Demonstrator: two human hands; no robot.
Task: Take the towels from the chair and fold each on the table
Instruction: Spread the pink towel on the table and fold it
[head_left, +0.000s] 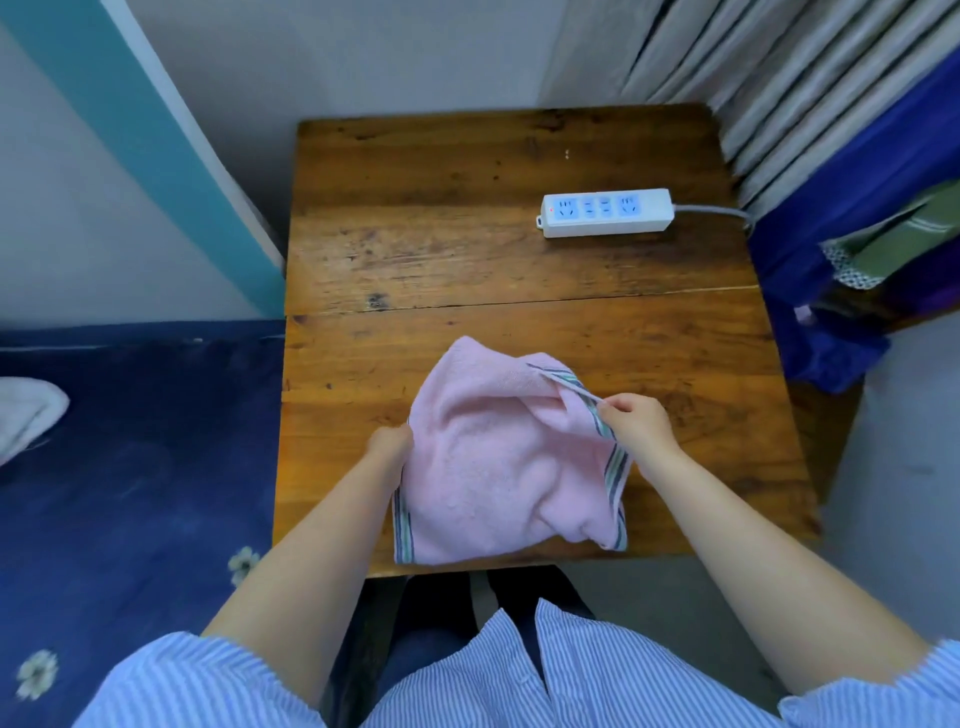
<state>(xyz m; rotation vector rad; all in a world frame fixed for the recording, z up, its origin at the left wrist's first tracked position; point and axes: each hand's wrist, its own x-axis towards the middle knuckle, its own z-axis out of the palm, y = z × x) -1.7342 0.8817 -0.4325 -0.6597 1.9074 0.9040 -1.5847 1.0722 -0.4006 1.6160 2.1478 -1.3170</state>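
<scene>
The soft pink terry towel with grey-green striped borders lies rumpled on the near half of the worn brown wooden tabletop, its lower hem level with the tabletop's 6 o'clock edge. Both striped borders run roughly from 12 to 6 o'clock, one down each side, so its width lies across from 9 to 3 o'clock between the two hands.

The left hand sits at the towel's 9 o'clock edge, fingers closed on the cloth just above the left striped border. The right hand is at about 2 o'clock on the towel, its fingers pinched narrow on the right striped border, lifting it so a ridge of cloth stands up and folds inward.

Judging from this, the coming move turns on that right border: it lies directly in the right fingers and needs drawing out towards 3 o'clock to flatten, or across towards 9 o'clock to fold, and the left hand is placed to anchor.

The white plastic power strip rests well apart at 1 o'clock.
</scene>
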